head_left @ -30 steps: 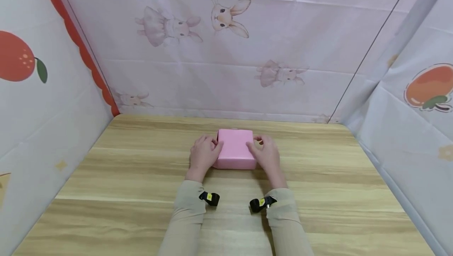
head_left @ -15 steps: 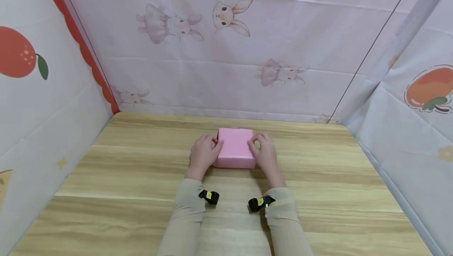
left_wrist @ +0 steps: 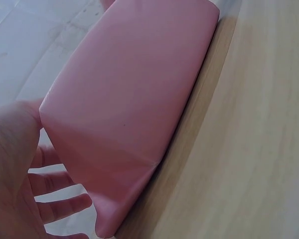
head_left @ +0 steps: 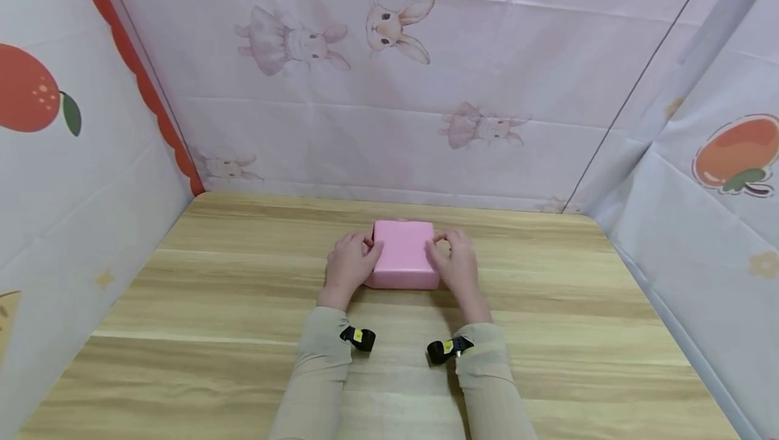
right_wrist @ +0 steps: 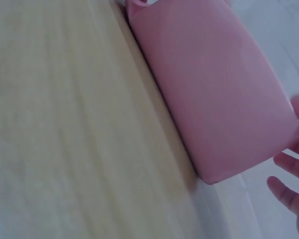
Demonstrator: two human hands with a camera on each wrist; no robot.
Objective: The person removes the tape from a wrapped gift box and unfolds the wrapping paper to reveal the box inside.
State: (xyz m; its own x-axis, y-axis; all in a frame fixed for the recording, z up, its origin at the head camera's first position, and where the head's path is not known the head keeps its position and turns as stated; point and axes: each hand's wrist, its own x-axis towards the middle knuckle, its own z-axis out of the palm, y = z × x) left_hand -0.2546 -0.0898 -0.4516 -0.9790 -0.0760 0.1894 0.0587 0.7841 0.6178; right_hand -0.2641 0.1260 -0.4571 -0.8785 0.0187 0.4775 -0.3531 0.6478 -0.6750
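A box wrapped in smooth pink paper (head_left: 403,247) lies near the back of the wooden table. At its left end my left hand (head_left: 348,263) pinches the paper's edge, thumb at the upper corner. In the left wrist view, a folded pink flap (left_wrist: 114,199) tapers out from that end beside the spread fingers (left_wrist: 55,183). My right hand (head_left: 458,265) pinches the right upper edge of the box between thumb and bent forefinger. In the right wrist view, the box's near side (right_wrist: 214,94) looks smooth, and the other fingertips (right_wrist: 284,191) hang off its end.
The wood-grain table (head_left: 201,332) extends around the box. A pale curtain with rabbit prints (head_left: 341,136) hangs behind the back edge. White printed sheets flank the left (head_left: 91,203) and right (head_left: 700,237). Each sleeve carries a black wrist camera (head_left: 359,338).
My right thumb and forefinger have come closer together at the box's right edge. The left hand and the box stay nearly in place.
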